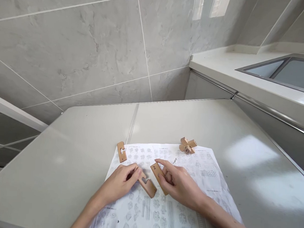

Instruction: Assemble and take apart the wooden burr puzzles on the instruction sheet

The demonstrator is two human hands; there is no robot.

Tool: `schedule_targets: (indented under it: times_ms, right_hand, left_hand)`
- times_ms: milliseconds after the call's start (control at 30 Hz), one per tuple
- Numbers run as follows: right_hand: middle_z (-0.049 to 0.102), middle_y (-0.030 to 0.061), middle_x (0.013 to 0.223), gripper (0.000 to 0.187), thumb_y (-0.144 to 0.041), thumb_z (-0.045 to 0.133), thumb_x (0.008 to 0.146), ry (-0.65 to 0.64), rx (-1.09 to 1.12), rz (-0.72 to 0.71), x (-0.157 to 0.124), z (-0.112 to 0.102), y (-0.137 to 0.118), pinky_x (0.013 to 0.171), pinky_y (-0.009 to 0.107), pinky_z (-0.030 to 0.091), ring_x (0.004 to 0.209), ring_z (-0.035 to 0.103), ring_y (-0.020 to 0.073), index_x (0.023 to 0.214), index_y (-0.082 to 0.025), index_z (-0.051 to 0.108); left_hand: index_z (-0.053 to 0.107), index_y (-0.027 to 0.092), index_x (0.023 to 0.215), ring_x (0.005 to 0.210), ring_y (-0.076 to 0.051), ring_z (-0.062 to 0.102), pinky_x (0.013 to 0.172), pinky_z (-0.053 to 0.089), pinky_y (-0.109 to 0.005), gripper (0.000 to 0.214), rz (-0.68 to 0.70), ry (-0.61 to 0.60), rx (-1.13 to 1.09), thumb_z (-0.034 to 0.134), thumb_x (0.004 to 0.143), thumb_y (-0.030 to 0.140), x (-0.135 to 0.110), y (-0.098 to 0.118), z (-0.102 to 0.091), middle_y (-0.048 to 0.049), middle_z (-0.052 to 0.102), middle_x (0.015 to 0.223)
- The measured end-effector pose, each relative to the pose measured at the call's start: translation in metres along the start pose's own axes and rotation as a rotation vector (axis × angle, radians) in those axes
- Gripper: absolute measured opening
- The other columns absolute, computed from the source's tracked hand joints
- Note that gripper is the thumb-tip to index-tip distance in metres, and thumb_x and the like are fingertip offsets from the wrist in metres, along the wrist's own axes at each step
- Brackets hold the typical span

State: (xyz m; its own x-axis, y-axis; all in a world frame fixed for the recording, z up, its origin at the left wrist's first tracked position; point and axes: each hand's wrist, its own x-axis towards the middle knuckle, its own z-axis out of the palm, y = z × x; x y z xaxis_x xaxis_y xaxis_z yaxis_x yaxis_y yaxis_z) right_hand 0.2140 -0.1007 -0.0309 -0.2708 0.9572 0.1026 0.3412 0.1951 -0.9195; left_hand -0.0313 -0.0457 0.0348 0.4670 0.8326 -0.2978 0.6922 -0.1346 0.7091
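Note:
My left hand (124, 180) pinches one end of a notched wooden puzzle piece (148, 188), its cut-out facing up and to the right. Close beside it, a second wooden puzzle piece marked 2 (157, 171) is gripped between the thumb and fingers of my right hand (177, 181). The two pieces are near each other, with a narrow gap between them. Both are over a printed instruction sheet (136, 176) with rows of small diagrams. Part of the numbered piece is hidden behind my right fingers.
Another notched wooden piece (121, 152) lies at the sheet's upper left edge. An assembled cross-shaped wooden puzzle (187, 145) sits at its upper right. The pale table (89, 134) has a seam. A counter with a sink (284, 71) stands at right, a tiled wall (94, 46) behind.

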Motion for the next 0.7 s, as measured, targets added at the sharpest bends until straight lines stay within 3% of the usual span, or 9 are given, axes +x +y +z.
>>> schedule_targets:
  times_ms: [167,333,500,600,633,700]
  right_hand:
    - [0.059,-0.0036,0.07,0.041,-0.027,0.054,0.106,0.026,-0.151,-0.055,0.0,0.0,-0.002,0.055,0.029,0.036,0.053,0.047,0.0147,0.146,-0.023,0.058]
    - [0.074,0.0052,0.095,0.039,-0.023,0.051,0.107,0.034,-0.253,-0.111,0.0,-0.003,-0.008,0.056,0.029,0.038,0.058,0.058,0.0158,0.146,-0.024,0.054]
    - [0.069,0.0021,0.082,0.026,-0.014,0.045,0.106,0.053,-0.514,-0.239,0.001,-0.005,-0.011,0.051,0.029,0.026,0.056,0.058,0.0159,0.125,-0.022,0.06]
    - [0.068,-0.0015,0.076,0.022,-0.01,0.047,0.104,0.142,-0.53,-0.295,0.0,-0.003,-0.009,0.051,0.029,0.024,0.057,0.061,0.0149,0.117,-0.022,0.059]
    - [0.068,-0.0024,0.074,0.02,-0.01,0.048,0.104,0.172,-0.532,-0.304,-0.001,-0.002,-0.007,0.05,0.029,0.024,0.057,0.061,0.0147,0.115,-0.022,0.058]
    - [0.065,-0.0041,0.068,0.015,-0.011,0.048,0.103,0.216,-0.547,-0.297,-0.002,0.0,-0.004,0.049,0.028,0.024,0.053,0.059,0.0143,0.112,-0.021,0.055]
  left_hand:
    - [0.036,0.024,0.068,0.056,-0.017,0.032,0.057,0.023,-0.031,0.051,-0.065,-0.017,0.106,0.048,0.107,0.056,0.003,0.014,0.002,0.0042,0.04,0.061]
    - [0.041,0.025,0.068,0.049,-0.018,0.04,0.058,0.023,-0.032,0.045,-0.06,0.097,0.204,0.053,0.105,0.048,0.006,0.025,0.014,0.0032,0.052,0.056]
    - [0.056,0.025,0.089,0.046,-0.02,0.05,0.057,0.026,-0.031,0.029,-0.004,0.177,0.32,0.055,0.107,0.049,0.006,0.022,0.022,0.0036,0.059,0.058]
    - [0.059,0.025,0.111,0.07,-0.025,0.069,0.068,0.048,-0.034,0.023,0.099,0.233,0.375,0.055,0.108,0.047,0.002,0.02,0.029,-0.0008,0.07,0.08]
    - [0.059,0.026,0.117,0.089,-0.028,0.073,0.079,0.055,-0.039,0.021,0.169,0.254,0.374,0.057,0.107,0.044,0.001,0.02,0.032,-0.0045,0.073,0.097]
    - [0.056,0.027,0.131,0.126,-0.032,0.066,0.103,0.057,-0.048,0.03,0.309,0.265,0.361,0.064,0.103,0.038,-0.003,0.019,0.04,-0.0106,0.067,0.132]
